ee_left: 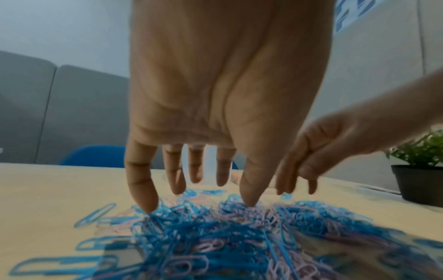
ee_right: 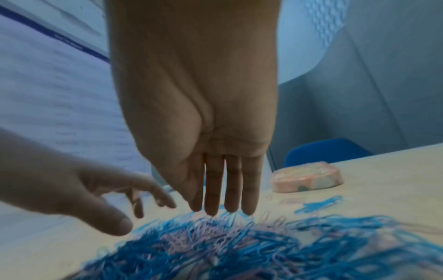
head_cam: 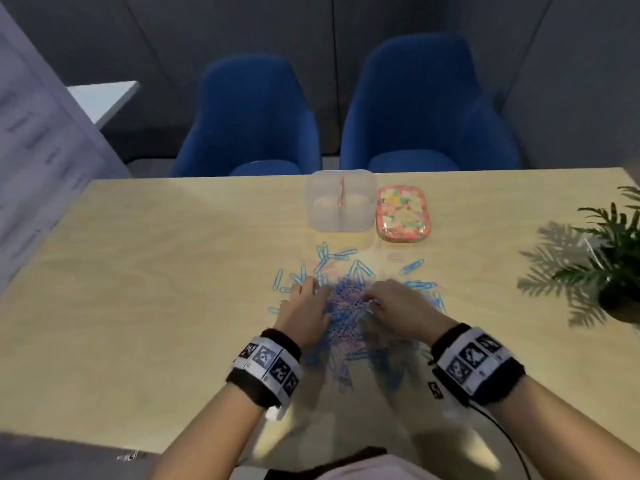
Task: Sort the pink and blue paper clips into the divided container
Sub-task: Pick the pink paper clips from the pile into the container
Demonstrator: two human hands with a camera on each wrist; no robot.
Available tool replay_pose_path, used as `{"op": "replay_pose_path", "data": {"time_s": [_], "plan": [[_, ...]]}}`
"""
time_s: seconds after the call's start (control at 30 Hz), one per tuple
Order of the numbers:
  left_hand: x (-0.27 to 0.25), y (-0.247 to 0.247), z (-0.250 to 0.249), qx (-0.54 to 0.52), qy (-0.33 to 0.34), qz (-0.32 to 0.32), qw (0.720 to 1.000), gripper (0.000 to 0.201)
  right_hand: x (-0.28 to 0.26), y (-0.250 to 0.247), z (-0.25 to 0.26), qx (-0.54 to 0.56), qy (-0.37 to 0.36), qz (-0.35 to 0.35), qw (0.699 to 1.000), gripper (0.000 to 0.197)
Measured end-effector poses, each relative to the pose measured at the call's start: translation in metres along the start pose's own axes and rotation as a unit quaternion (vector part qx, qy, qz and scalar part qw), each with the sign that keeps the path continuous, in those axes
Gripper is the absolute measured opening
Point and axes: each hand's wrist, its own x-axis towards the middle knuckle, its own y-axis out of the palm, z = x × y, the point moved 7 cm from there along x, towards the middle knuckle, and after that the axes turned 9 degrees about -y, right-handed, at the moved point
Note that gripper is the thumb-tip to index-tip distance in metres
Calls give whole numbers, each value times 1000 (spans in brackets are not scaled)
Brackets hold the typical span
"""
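A mixed heap of pink and blue paper clips [head_cam: 346,306] lies on the wooden table [head_cam: 156,271], with loose blue clips scattered around its edges. My left hand [head_cam: 304,306] hangs over the heap's left side, fingers [ee_left: 143,191] spread and straight, tips touching the clips [ee_left: 203,227]. My right hand [head_cam: 398,306] is over the right side, fingers [ee_right: 230,189] straight and close together, tips brushing the pile [ee_right: 227,242]. Neither hand holds a clip. The clear divided container [head_cam: 341,202] stands beyond the heap near the far edge; its two halves look empty.
A pink tin [head_cam: 403,213] with a patterned lid sits right of the container, also seen as the tin [ee_right: 307,176] in the right wrist view. A potted plant [head_cam: 616,265] stands at the right edge. Two blue chairs [head_cam: 249,116] face the table's far side.
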Motion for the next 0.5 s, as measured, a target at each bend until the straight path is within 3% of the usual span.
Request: {"op": "replay_pose_path", "data": {"time_s": [0.13, 0.27, 0.37, 0.5], "plan": [[8, 16, -2, 20, -34, 16, 999, 53, 29, 15, 18, -75, -75, 43, 993, 49], [1, 34, 0, 54, 3, 34, 998, 53, 28, 31, 4, -124, -43, 67, 989, 55], [0, 29, 4, 42, 13, 29, 999, 39, 19, 21, -12, -112, -11, -1, 994, 40], [26, 0, 17, -27, 4, -43, 999, 22, 27, -5, -22, -50, 12, -75, 996, 29]]}}
